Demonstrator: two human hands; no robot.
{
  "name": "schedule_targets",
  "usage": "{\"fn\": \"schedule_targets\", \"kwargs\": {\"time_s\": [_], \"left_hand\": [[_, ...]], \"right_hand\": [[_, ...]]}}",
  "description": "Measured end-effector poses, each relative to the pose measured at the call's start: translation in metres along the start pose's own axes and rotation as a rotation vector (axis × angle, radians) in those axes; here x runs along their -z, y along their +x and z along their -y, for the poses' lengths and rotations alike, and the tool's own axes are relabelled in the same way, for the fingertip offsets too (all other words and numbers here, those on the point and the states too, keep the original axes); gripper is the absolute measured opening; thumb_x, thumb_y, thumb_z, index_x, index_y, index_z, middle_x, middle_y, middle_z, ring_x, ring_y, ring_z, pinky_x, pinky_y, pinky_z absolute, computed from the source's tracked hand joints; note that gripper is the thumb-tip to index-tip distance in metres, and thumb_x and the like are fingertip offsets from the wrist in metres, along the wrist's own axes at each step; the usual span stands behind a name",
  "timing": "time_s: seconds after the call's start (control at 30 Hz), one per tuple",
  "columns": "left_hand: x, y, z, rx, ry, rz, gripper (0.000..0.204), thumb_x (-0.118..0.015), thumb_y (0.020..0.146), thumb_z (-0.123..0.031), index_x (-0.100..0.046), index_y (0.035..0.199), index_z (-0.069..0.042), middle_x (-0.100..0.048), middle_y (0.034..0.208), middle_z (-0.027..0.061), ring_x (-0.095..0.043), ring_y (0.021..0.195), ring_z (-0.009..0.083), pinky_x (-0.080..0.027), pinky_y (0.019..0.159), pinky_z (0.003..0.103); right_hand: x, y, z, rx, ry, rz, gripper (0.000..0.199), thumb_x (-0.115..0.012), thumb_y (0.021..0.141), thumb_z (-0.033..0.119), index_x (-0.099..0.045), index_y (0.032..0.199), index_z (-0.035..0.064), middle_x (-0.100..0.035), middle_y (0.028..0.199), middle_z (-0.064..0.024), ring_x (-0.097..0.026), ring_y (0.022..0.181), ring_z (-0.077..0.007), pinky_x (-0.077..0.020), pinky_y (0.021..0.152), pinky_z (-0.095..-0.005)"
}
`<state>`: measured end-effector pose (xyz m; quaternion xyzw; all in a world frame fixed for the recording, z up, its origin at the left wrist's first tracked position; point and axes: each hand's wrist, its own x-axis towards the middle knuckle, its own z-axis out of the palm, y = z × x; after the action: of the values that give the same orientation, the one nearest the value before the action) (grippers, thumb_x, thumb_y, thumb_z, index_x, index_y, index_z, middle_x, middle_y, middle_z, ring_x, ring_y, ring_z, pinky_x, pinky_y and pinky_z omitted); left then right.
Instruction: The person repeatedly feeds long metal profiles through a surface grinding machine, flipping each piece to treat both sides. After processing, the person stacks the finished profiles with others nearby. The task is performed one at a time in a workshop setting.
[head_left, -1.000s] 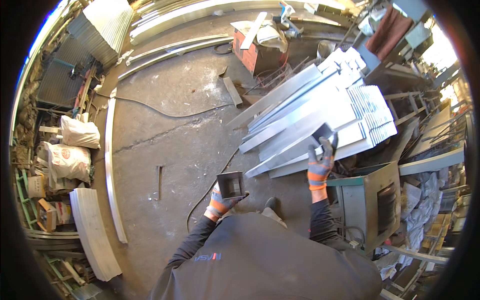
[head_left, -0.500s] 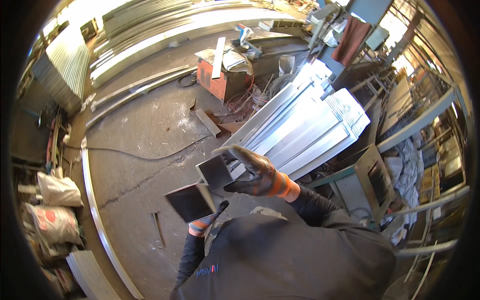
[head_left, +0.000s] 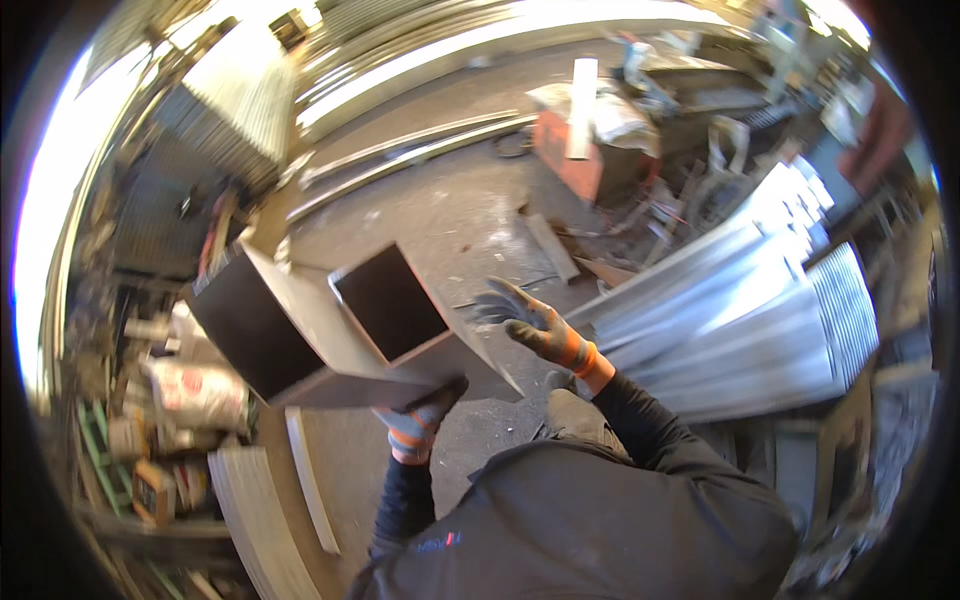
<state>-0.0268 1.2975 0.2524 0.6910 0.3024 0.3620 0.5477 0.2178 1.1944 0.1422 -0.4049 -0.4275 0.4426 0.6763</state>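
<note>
**Left grip (head_left: 420, 415) Clasps Two Grey Tubes**

The box-shaped metal tubes, left tube (head_left: 285, 290) and right tube (head_left: 392, 308), sit side by side above the floor (head_left: 455, 215), plain grey walls around dark, open mouths facing up. The left grip grasps them from below at their lower edge. The right grip (head_left: 535, 328) is released, fingers spread, just beside the right tube.

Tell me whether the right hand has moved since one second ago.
Yes. The right hand has moved left relative to the silvery metal stack: it was over the stack then, and now is beyond its left end.
</note>
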Motion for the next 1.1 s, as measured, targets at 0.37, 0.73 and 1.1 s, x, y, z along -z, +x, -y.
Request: {"fn": "schedule_targets", "kwargs": {"time_s": [0.37,0.73,1.1], "left_hand": [[0.077,0.238,-0.061,-0.262,-0.253,-0.374,0.052,-0.098,0.083,-0.009,-0.078,0.130,-0.002,-0.083,0.122,0.0076,-0.079,0.110,0.0171,-0.067,0.096,0.036],[0.299,0.536,0.262,-0.156,-1.084,-0.535,0.035,-0.087,0.101,-0.018,-0.079,0.132,-0.004,-0.083,0.121,0.0073,-0.080,0.108,0.0226,-0.067,0.094,0.041],[0.208,0.880,0.620,0.776,-1.101,-0.164,0.068,-0.061,0.117,-0.057,-0.060,0.163,-0.008,-0.069,0.156,0.0140,-0.071,0.135,0.0292,-0.057,0.116,0.046]], "right_hand": [[0.199,0.288,-0.260,-0.629,0.111,0.869,0.048,-0.054,0.121,0.020,-0.056,0.166,0.0025,-0.066,0.162,-0.0095,-0.064,0.146,-0.0224,-0.0483,0.127,-0.0380],[0.230,0.518,-0.269,-0.925,0.172,0.650,0.060,-0.056,0.122,0.050,-0.065,0.159,0.0039,-0.074,0.152,-0.0061,-0.068,0.134,-0.0191,-0.0526,0.121,-0.0373],[0.293,0.684,-0.259,-1.348,1.013,-0.169,0.054,-0.071,0.116,0.043,-0.069,0.156,0.0064,-0.081,0.141,-0.0113,-0.079,0.119,-0.0206,-0.0658,0.103,-0.0391]]}}
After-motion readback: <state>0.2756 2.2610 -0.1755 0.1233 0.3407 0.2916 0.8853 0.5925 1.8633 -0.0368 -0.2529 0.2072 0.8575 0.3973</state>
